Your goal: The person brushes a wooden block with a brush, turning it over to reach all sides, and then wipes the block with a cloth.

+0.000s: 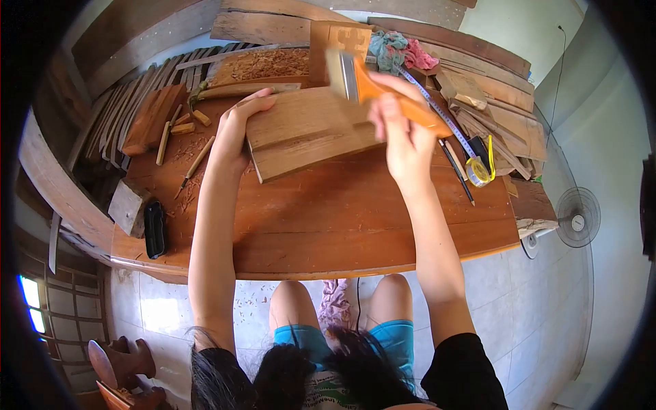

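My left hand grips the left edge of a wooden board, its fingers bent over the top corner. The board is tilted above the brown table and has a groove along its face. In my right hand is a wide brush with an orange handle. Its pale bristles point up and left, over the board's upper right part, blurred by motion. Whether the bristles touch the wood cannot be made out.
Wood shavings lie behind the board. A chisel, a wood block and a black case are on the left. At the right are a tape measure, pencils, wood pieces and cloths.
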The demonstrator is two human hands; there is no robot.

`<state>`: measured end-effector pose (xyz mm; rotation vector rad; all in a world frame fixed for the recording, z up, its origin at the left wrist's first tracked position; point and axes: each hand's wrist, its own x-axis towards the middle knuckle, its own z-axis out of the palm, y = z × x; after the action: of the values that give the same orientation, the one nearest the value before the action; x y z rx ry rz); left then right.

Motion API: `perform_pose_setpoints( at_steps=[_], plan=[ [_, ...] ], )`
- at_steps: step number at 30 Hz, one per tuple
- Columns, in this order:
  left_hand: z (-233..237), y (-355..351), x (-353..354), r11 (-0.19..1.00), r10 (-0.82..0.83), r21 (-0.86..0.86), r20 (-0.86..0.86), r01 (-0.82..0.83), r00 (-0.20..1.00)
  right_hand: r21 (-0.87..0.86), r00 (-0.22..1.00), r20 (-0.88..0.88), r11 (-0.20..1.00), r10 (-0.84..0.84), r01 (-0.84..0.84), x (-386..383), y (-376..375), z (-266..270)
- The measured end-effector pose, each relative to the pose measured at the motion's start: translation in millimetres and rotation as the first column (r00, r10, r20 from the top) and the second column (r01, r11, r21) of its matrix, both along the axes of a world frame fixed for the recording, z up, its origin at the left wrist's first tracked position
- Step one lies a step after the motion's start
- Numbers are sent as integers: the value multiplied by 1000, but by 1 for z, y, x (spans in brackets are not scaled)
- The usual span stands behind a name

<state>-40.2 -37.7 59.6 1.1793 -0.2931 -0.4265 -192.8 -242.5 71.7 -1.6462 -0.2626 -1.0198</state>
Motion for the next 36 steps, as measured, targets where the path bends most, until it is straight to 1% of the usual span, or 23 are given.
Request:
perform_pose_setpoints(
  at_steps=[3,4,8,12,13,15,16,18,19,20,22,23,24,25,26,27,28,29,30,31,33,35,36],
  plan=[
    [-2,0,1,1000,3,-17,-44,-4,999,-322,993,95,946,74,-40,20,8,-14],
    [-2,0,1,1000,-1,-20,-54,0,999,-471,995,-24,877,92,-93,18,4,-14],
    [2,0,-2,999,-27,-23,-102,25,994,-607,973,-227,775,43,-176,6,16,-11],
    [5,0,-5,1000,-5,0,-175,5,985,-773,985,-140,632,-98,-47,15,14,-19],
    [4,0,-3,1000,-1,15,-188,4,982,-762,987,-127,647,-97,-35,18,12,-21],
    [3,-3,-4,999,47,14,-130,-45,990,-737,990,-101,676,-95,-10,24,8,-26],
    [3,-4,-5,997,74,12,-100,-73,992,-699,996,-62,715,-64,2,24,6,-27],
    [16,-2,-17,990,65,-119,-88,-75,994,-614,1000,20,789,-6,17,23,-2,-29],
    [20,-1,-21,981,61,-180,-85,-75,995,-597,998,65,801,-2,41,23,-6,-30],
    [21,-1,-19,987,91,-138,35,-86,995,-577,994,108,814,1,62,23,-9,-29],
    [9,-5,-10,965,145,-252,286,-71,947,-512,988,154,856,4,77,20,-10,-27],
    [5,-7,-9,951,177,-304,401,-52,899,-501,984,175,862,16,75,19,-9,-27],
    [3,-9,-7,920,286,-379,473,-100,833,-492,980,199,867,28,76,19,-9,-27],
    [1,-9,-7,904,421,-361,648,-230,635,-483,974,225,872,38,78,19,-9,-26],
    [4,-10,-12,859,495,-372,781,-353,381,-495,960,276,863,51,97,22,-10,-25],
    [7,-9,-15,790,501,-410,860,-456,95,-485,959,280,868,42,104,20,-11,-24],
    [12,-4,-15,777,458,-461,881,-428,-119,-475,959,283,873,32,111,17,-11,-21],
    [18,0,-16,763,412,-519,850,-385,-329,-467,958,287,876,23,119,14,-11,-19],
    [21,5,-22,793,351,-491,852,-361,-388,-412,968,252,907,19,90,14,-11,-23],
    [25,8,-26,822,289,-458,848,-339,-444,-397,964,262,915,36,73,15,-11,-23],
    [21,10,-20,853,246,-396,879,-339,-407,-369,957,279,929,75,35,17,-11,-22],
    [9,15,-16,890,186,-282,942,-359,-278,-418,970,237,907,61,45,14,-9,-18],
    [10,18,-17,865,140,-287,926,-412,-350,-444,974,218,895,55,49,12,-7,-14]
  ],
)
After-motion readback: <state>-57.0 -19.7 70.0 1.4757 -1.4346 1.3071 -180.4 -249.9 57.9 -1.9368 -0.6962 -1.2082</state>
